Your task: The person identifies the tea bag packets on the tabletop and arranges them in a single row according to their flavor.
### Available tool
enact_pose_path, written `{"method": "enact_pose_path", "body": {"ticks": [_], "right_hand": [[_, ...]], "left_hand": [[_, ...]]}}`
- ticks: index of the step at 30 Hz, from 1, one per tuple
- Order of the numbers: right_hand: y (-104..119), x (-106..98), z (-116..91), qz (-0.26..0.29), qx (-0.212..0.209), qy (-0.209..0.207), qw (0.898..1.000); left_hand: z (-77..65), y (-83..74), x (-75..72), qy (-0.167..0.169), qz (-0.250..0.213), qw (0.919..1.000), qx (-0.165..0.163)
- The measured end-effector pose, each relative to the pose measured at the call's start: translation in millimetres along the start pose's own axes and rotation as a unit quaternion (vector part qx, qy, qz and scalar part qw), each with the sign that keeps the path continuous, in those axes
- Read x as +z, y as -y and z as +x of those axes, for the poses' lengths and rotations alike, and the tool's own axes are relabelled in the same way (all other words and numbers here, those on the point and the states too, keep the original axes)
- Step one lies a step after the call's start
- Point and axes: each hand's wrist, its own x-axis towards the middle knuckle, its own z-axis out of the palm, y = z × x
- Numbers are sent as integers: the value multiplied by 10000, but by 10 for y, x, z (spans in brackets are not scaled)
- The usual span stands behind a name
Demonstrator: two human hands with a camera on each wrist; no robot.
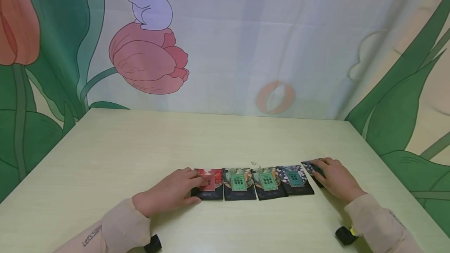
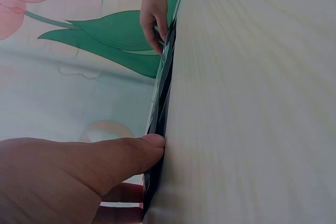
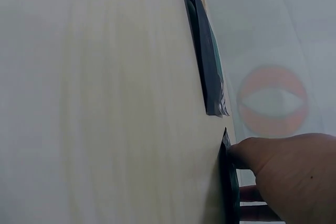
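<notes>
Several flat printed packets lie side by side in a row. My left hand [image 1: 172, 190] rests on the red packet [image 1: 214, 192] at the row's left end, fingers extended over its face and thumb [image 2: 149, 148] at its near edge. To the right come two green-labelled packets [image 1: 239, 194] [image 1: 268, 195], then a dark floral packet [image 1: 295, 186] with a teal label. My right hand [image 1: 335, 179] holds another dark packet [image 1: 307, 166] between thumb and fingers, just right of the row. That packet [image 3: 229, 192] is angled and partly hidden under the hand.
The pale wooden table [image 1: 158, 139] extends around the row. Small dark specks [image 1: 255, 164] lie behind the packets. A printed curtain [image 1: 228, 50] hangs at the table's far edge. Black wrist devices [image 1: 346, 236] show under both sleeves.
</notes>
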Motion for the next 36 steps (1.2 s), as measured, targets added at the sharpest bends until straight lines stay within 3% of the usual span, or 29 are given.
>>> {"method": "enact_pose_path", "body": {"ticks": [36], "right_hand": [[90,2,-95,-144,281,91,9995]], "left_hand": [[-1,7,9,-23,10,10000,-14]]}}
